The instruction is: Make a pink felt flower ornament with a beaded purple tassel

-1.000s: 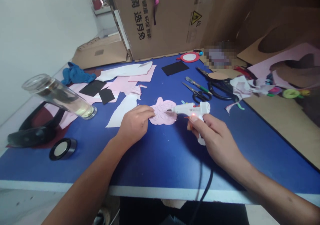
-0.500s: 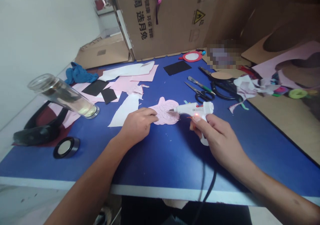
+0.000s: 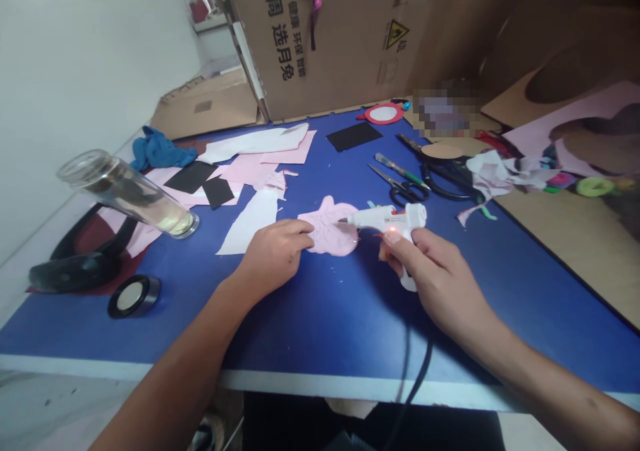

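Note:
My left hand pinches the left edge of a pink felt cutout with rounded lobes and faint lines across its face. In my right hand is a white hot glue gun, gripped by its handle, a light glowing near the thumb. Its nozzle points left, over the cutout; whether the tip touches it I cannot tell. A black cord hangs from the gun past the table edge. White fabric lies just left of the cutout, partly behind my left hand.
Scissors and a pen-like tool lie beyond the glue gun. At left stand a glass bottle and a roll of black tape near headphones. A large cardboard box walls off the back. Fabric scraps lie at right.
The pink cutout has turned slightly under my left hand, its right end shifting a little toward me. The glue gun stays almost in place.

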`<move>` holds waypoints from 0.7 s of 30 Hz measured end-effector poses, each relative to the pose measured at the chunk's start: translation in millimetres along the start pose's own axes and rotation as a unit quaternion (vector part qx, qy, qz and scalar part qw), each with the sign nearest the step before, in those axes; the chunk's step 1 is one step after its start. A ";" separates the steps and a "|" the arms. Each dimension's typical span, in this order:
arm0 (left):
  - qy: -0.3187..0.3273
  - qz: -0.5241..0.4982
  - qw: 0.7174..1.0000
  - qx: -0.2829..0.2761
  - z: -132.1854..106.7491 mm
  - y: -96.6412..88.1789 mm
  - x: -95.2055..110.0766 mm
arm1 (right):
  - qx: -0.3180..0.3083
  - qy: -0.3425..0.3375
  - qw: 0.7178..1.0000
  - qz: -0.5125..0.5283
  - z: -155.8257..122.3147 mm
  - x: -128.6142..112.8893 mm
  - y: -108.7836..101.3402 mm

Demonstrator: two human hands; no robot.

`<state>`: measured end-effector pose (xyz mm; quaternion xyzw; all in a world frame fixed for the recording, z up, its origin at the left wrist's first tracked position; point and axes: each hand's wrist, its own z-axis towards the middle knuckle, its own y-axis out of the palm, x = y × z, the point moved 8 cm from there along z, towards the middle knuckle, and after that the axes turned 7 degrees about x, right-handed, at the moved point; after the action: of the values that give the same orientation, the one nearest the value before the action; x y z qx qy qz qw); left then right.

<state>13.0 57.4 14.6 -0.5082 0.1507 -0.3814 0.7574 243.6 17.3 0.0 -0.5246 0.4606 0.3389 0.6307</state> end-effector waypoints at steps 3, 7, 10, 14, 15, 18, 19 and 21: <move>-0.061 -0.046 0.995 0.061 2.3 -11.8 -8.6 | 0.001 0.001 1.000 0.007 -0.3 -0.2 -0.4; -0.134 -0.079 0.985 0.079 11.2 -24.3 -29.9 | 0.004 0.002 1.000 0.010 -1.0 -0.3 -1.7; -0.143 -0.063 0.987 0.026 17.7 -21.9 -44.1 | 0.004 -0.004 1.000 0.010 -1.1 -1.2 -3.0; -0.145 -0.022 0.989 -0.001 14.7 -8.0 -55.0 | 0.015 -0.007 1.000 0.016 -0.4 -0.8 -5.8; -0.148 -0.015 0.989 0.003 12.3 -3.7 -56.5 | 0.018 -0.006 1.000 0.018 -0.1 -0.3 -6.4; -0.162 -0.005 0.987 0.003 4.4 10.3 -59.8 | 0.025 0.001 1.000 0.018 0.2 1.5 -6.9; -0.169 -0.006 0.986 0.002 2.2 13.6 -61.3 | 0.026 0.002 1.000 0.018 0.2 1.6 -6.9; -0.185 -0.018 0.983 0.011 -0.6 15.4 -65.1 | 0.027 0.001 0.999 0.019 -0.1 0.8 -7.0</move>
<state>-24.0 107.6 -9.6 -0.5642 -0.0054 -0.2965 0.7705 250.2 15.7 1.7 -0.4988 0.4800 0.3374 0.6379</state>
